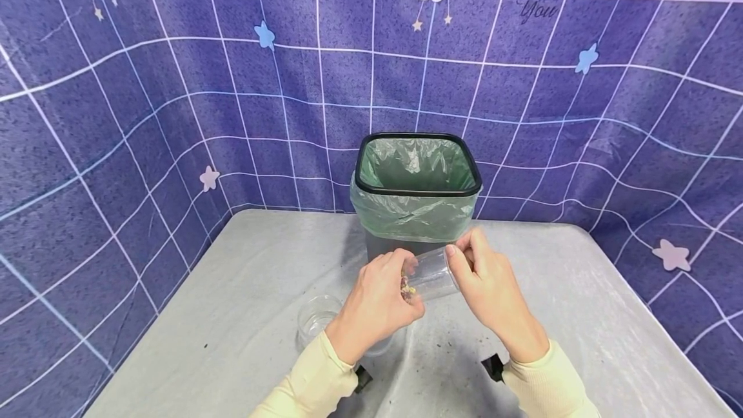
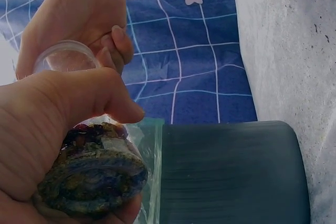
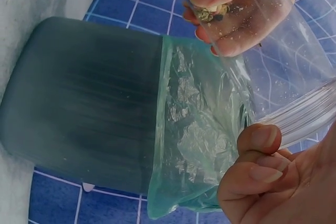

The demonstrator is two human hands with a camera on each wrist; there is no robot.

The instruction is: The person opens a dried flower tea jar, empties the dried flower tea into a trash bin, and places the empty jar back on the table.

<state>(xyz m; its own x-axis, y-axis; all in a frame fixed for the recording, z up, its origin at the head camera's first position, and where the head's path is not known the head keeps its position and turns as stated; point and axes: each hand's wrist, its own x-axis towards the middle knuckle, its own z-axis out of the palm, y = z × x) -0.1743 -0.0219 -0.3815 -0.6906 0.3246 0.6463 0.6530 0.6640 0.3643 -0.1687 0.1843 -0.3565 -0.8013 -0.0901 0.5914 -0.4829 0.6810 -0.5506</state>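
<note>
A clear jar (image 1: 434, 275) lies tilted on its side between my two hands, above the table in front of the bin. My left hand (image 1: 380, 295) grips the jar's base end, where dried yellowish and dark plant bits (image 2: 100, 174) are gathered inside. Small crumbs also cling to the jar wall. My right hand (image 1: 496, 292) holds the other end, with its thumb and curled fingers (image 3: 262, 137) at the threaded mouth (image 3: 304, 116). No lid shows on that mouth in the right wrist view.
A dark grey bin with a black rim (image 1: 418, 193) and a green plastic liner (image 1: 412, 218) stands behind my hands. Left of my left wrist, a clear round container (image 1: 316, 318) stands on the grey-covered table (image 1: 249, 276). Purple grid-patterned cloth (image 1: 290, 115) surrounds the table.
</note>
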